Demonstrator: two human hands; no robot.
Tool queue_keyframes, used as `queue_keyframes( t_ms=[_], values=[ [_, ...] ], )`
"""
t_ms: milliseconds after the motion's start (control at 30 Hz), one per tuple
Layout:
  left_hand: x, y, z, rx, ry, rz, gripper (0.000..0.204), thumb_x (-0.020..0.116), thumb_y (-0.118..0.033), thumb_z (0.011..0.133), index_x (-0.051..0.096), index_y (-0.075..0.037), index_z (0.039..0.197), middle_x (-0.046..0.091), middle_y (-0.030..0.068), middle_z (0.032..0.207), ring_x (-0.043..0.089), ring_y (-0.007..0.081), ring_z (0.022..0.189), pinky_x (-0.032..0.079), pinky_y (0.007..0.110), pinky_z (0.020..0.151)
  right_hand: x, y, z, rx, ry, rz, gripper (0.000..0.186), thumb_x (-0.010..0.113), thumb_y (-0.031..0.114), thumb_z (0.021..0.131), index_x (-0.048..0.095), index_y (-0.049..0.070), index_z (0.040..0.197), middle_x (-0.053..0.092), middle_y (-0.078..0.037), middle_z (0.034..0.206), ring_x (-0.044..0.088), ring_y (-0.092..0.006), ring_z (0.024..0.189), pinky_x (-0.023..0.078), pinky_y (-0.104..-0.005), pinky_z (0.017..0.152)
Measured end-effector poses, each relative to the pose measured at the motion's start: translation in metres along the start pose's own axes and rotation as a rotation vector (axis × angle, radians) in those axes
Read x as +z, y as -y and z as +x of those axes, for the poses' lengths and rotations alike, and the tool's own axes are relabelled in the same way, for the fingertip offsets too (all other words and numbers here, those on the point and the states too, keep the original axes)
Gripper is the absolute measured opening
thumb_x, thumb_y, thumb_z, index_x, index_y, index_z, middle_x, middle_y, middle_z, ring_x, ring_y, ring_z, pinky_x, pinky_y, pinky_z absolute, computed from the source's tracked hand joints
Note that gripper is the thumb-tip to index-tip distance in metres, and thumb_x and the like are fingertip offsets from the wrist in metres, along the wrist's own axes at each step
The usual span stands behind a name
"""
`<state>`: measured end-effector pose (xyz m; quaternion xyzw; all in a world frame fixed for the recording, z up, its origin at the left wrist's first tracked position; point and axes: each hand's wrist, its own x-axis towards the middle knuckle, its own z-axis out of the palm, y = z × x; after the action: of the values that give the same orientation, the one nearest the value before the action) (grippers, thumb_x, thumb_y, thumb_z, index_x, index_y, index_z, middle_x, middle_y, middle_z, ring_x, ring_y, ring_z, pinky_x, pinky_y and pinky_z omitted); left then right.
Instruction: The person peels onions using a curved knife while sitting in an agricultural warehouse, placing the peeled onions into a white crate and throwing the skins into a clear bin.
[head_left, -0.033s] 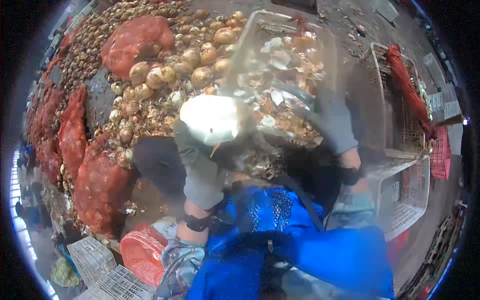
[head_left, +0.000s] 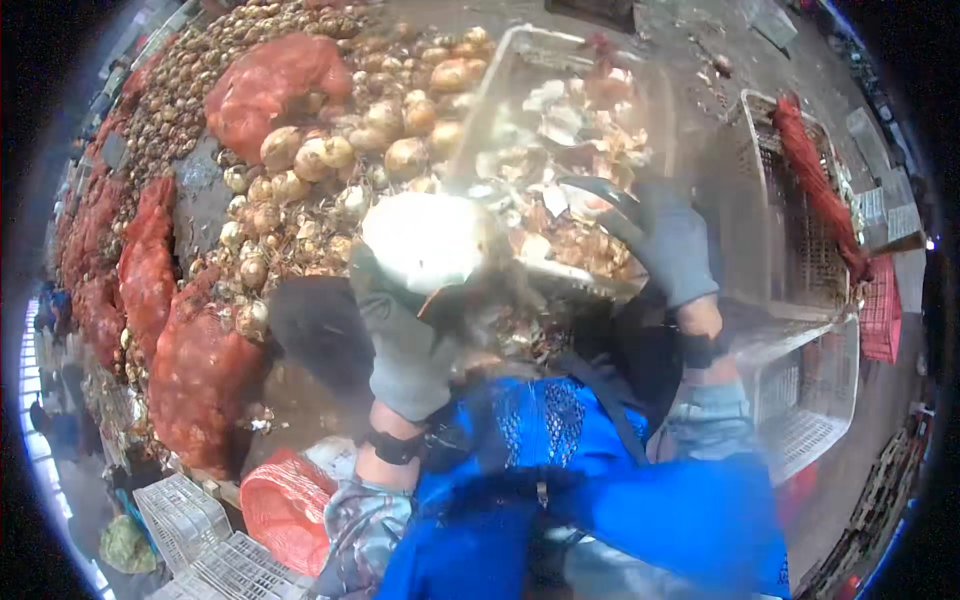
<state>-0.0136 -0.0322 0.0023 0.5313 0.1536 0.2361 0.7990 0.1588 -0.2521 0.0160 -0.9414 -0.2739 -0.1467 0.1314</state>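
Note:
My left hand (head_left: 400, 320), in a grey glove, grips a large, bright white onion (head_left: 420, 240) in front of me. Its fingers are wrapped round the underside and partly hidden by it. My right hand (head_left: 650, 240), also gloved, is to its right over a pale plastic crate (head_left: 525, 40) of onion skins (head_left: 550, 110). Its dark fingers are curved and blurred, closed on something I cannot make out. Loose unpeeled onions (head_left: 405, 160) lie heaped just beyond my left hand.
Red mesh sacks (head_left: 200, 375) of onions lie on the left among the heap. White crates (head_left: 810, 430) stand at the right, with a red mesh bundle (head_left: 810, 170) over one rim and a pink basket (head_left: 880, 310) beside them. More crates (head_left: 180, 515) are at the lower left.
Both hands have shifted only very slightly. My left hand still grips the white onion, and my right hand remains over the crate of skins.

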Motion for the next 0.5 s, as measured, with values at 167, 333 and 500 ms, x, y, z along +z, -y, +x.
queue_keyframes(
  t_ms=[167,333,500],
  values=[
    [0.02,-0.01,0.02,-0.278,0.004,-0.548,0.049,0.048,-0.034,0.093,0.038,-0.006,0.132,0.051,0.0136,0.118,0.054,0.0255,0.108,0.05,0.037,0.088,-0.036,0.044,0.002,0.122,0.132,0.541,0.05,0.068,0.053,0.07,0.057,0.007,0.087,0.06,-0.014,0.079,0.061,-0.0313,0.072,0.046,-0.0383,0.061],
    [0.052,-0.032,0.011,-0.377,0.124,-0.41,0.066,0.028,-0.06,0.092,0.043,-0.007,0.129,0.056,0.0141,0.117,0.059,0.0285,0.102,0.05,0.042,0.09,-0.058,0.078,0.024,-0.161,0.113,0.548,0.06,0.067,0.065,0.063,0.055,0.008,0.078,0.054,-0.012,0.069,0.059,-0.031,0.066,0.045,-0.0387,0.056],
    [0.05,-0.024,0.01,-0.273,0.177,-0.163,0.064,0.023,-0.055,0.094,0.043,-0.005,0.128,0.057,0.0165,0.117,0.059,0.0301,0.104,0.051,0.041,0.087,-0.063,0.083,0.028,-0.452,0.087,0.344,0.063,0.066,0.067,0.061,0.054,0.007,0.074,0.052,-0.011,0.067,0.058,-0.0302,0.063,0.044,-0.0395,0.055]
  ],
)
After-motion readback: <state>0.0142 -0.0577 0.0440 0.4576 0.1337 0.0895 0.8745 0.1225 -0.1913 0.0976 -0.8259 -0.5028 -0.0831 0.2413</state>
